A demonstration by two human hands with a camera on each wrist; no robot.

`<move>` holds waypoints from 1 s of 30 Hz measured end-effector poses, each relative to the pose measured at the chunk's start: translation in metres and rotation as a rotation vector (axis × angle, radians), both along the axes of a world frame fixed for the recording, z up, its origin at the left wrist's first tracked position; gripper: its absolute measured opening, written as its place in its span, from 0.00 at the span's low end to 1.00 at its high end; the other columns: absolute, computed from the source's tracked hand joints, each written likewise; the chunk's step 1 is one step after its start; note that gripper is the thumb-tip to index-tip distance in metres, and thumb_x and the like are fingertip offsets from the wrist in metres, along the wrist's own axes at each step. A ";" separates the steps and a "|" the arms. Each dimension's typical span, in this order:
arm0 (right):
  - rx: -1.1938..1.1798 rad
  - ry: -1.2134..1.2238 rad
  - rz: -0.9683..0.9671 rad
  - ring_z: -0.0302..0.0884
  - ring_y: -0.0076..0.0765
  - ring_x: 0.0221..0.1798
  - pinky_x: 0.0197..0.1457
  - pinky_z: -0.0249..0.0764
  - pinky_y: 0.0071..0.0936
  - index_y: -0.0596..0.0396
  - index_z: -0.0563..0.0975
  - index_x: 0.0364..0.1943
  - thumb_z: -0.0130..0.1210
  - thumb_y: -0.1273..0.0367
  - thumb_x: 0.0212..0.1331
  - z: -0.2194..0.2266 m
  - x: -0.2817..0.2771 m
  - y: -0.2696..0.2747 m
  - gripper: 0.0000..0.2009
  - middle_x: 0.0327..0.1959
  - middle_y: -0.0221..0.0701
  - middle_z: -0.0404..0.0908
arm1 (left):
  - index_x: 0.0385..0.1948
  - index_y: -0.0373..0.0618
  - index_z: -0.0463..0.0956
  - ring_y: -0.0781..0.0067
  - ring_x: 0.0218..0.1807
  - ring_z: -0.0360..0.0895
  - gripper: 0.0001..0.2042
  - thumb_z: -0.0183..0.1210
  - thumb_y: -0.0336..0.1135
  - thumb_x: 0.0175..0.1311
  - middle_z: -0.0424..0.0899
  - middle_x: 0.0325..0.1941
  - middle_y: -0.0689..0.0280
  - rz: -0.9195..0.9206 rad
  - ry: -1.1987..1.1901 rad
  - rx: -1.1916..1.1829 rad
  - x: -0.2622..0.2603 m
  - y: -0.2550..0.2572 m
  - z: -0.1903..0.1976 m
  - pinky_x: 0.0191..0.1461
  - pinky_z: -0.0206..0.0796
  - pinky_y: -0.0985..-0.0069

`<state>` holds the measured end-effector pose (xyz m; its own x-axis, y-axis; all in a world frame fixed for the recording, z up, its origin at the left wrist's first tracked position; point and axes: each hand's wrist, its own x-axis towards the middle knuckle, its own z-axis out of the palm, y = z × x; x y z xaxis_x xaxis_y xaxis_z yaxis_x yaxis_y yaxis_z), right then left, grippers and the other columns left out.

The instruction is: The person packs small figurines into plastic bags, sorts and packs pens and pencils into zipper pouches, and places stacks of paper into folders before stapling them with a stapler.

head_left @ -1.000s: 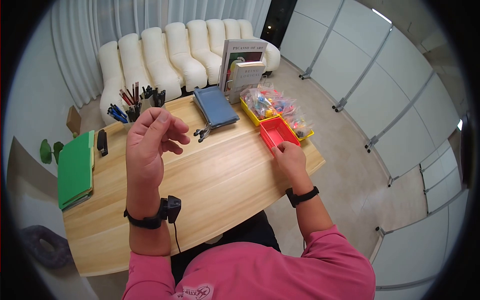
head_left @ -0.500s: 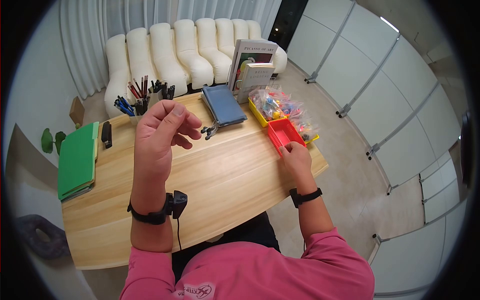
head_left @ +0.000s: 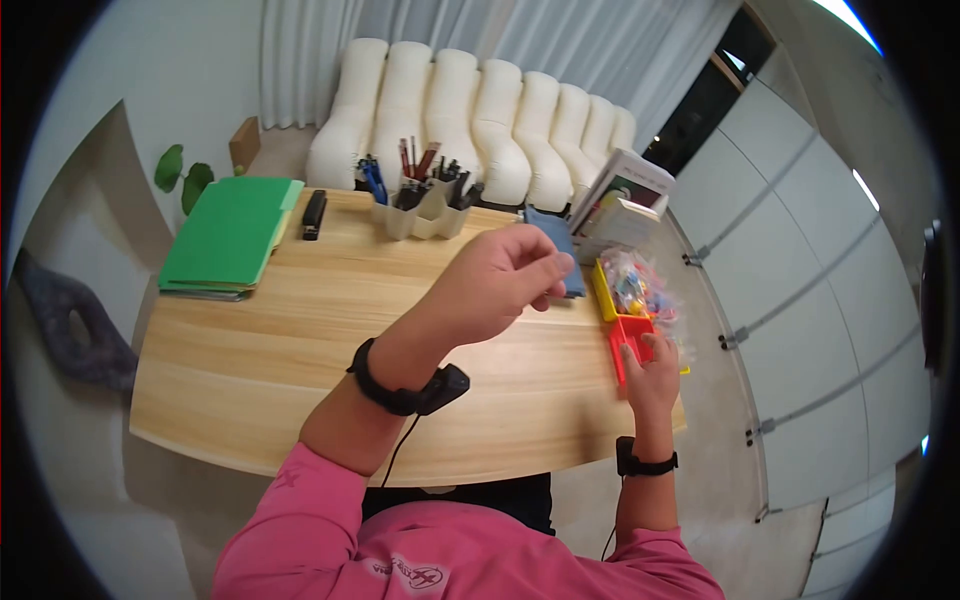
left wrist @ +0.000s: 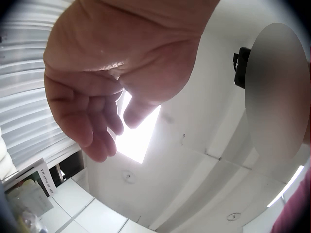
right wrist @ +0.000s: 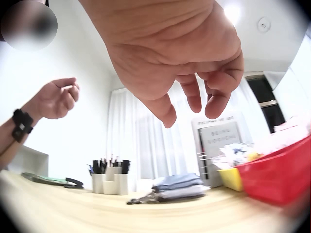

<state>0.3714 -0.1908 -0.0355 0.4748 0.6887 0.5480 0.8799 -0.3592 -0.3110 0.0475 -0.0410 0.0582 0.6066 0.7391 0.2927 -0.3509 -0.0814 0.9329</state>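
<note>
My left hand (head_left: 495,285) is raised over the middle of the table (head_left: 330,370), its fingers loosely curled. The left wrist view shows nothing between its thumb and fingers. At the table's right side, my right hand (head_left: 653,378) is at the near end of a red plastic basket (head_left: 618,345), thumb and fingers spread apart. In the right wrist view the fingers hang with a gap between them, and the red basket (right wrist: 274,172) stands to their right. Behind it, a yellow basket (head_left: 603,290) carries clear bags (head_left: 632,280) of small colourful pieces.
A blue pouch (head_left: 550,235) lies beyond my left hand, partly hidden by it. Upright books (head_left: 635,190) stand behind the baskets. Pen holders (head_left: 400,222), a black stapler (head_left: 313,215) and green folders (head_left: 230,225) sit along the far and left side. A cable hangs from my left wrist camera (head_left: 443,388).
The head view has swung left. My left hand now appears farther right, in front of the pouch. The right thumb and fingers, which pinched the red basket's near rim, have spread apart.
</note>
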 end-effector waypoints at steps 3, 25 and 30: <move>-0.016 0.075 0.211 0.86 0.46 0.47 0.51 0.81 0.40 0.56 0.85 0.47 0.73 0.62 0.62 0.033 -0.041 0.030 0.16 0.45 0.38 0.84 | 0.42 0.44 0.83 0.82 0.36 0.84 0.11 0.63 0.42 0.80 0.89 0.35 0.70 0.031 0.042 0.029 0.003 0.020 -0.016 0.37 0.73 0.81; -0.290 0.403 0.603 0.89 0.57 0.52 0.58 0.83 0.48 0.51 0.79 0.66 0.65 0.60 0.66 -0.039 -0.215 0.293 0.25 0.47 0.46 0.91 | 0.65 0.40 0.77 0.72 0.43 0.83 0.23 0.66 0.30 0.68 0.87 0.45 0.62 0.775 0.609 0.018 -0.063 0.191 -0.175 0.46 0.77 0.71; -0.378 0.416 0.596 0.87 0.58 0.58 0.62 0.82 0.49 0.51 0.77 0.68 0.65 0.58 0.66 -0.043 -0.208 0.301 0.27 0.54 0.49 0.89 | 0.70 0.44 0.75 0.55 0.51 0.86 0.28 0.67 0.33 0.67 0.86 0.51 0.53 0.903 0.740 0.148 -0.058 0.188 -0.172 0.58 0.79 0.62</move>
